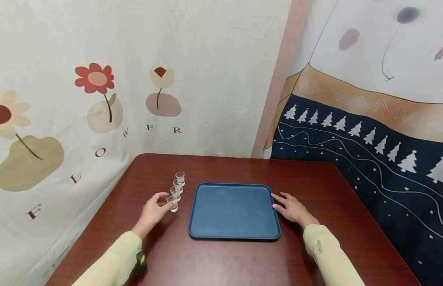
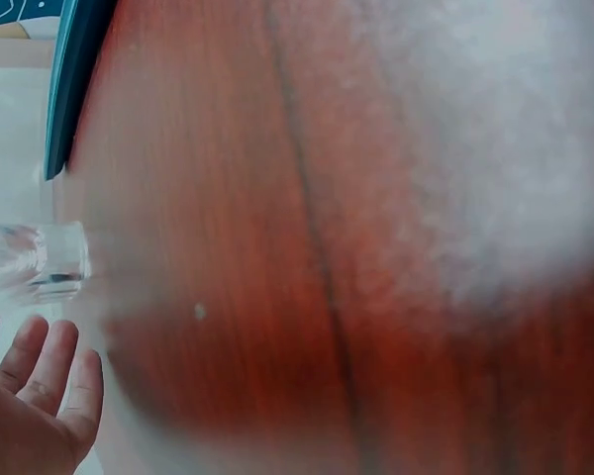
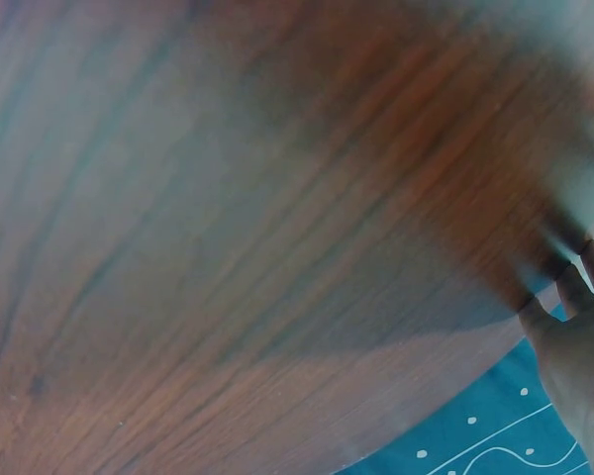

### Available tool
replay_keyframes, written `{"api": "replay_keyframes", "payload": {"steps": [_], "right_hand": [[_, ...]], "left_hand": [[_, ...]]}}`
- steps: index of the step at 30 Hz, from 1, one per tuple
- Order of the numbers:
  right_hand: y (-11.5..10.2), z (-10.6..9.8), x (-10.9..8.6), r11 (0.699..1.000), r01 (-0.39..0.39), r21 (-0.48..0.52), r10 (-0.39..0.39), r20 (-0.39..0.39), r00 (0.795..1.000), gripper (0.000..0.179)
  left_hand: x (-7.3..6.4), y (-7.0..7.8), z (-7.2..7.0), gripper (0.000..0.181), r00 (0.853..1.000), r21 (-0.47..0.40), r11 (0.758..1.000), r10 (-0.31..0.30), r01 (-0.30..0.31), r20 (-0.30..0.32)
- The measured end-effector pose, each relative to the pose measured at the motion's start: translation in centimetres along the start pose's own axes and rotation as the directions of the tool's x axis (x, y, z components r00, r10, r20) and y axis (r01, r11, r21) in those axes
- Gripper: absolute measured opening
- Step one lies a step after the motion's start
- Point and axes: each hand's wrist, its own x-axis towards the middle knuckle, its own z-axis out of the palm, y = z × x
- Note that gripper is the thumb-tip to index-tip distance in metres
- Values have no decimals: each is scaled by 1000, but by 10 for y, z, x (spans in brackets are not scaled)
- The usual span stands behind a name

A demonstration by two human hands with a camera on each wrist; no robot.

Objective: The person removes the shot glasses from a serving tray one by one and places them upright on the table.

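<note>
Several small clear shot glasses stand in a slanting row left of a blue rectangular tray [image 1: 235, 210]. My left hand [image 1: 154, 208] is at the nearest shot glass [image 1: 173, 205], its thumb in front of the glass in the head view. In the left wrist view, the loosely spread fingers [image 2: 54, 366] show below a shot glass [image 2: 40, 259], with a gap between them; the thumb is out of sight there. My right hand [image 1: 292, 208] lies at the tray's right rim, fingers extended toward it and the foremost ones at its edge. The right wrist view catches part of that hand [image 3: 584, 356] over the table.
The dark red-brown wooden table [image 1: 221, 264] carries the tray and glasses. A flower-printed cloth [image 1: 221, 71] hangs behind and to the left. To the right hangs a cloth with white trees [image 1: 371, 159]. A dark device [image 1: 140, 262] sits at the left wrist.
</note>
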Motion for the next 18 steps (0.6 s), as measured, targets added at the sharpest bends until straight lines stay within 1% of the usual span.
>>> {"api": "replay_keyframes", "payload": {"steps": [5, 9, 13, 15, 18], "right_hand": [[2, 1, 0, 1000, -2, -2, 2, -1, 1000, 54], [2, 1, -2, 1000, -2, -3, 2, -11, 1000, 54], [3, 1, -4, 1000, 11, -8, -11, -26, 1000, 54], [2, 0, -4, 1000, 12, -6, -12, -32, 999, 55], [-1, -5, -1, 1000, 7, -5, -8, -47, 999, 58]], "left_hand": [[5, 9, -6, 59, 1000, 11, 1000, 4, -4, -21], [15, 21, -10, 62, 999, 2, 1000, 24, -24, -39], [28, 36, -8, 60, 995, 19, 997, 82, -81, -52], [35, 46, -5, 58, 991, 53, 991, 128, -125, -46], [42, 62, 4, 56, 979, 127, 972, 200, -196, -24]]}}
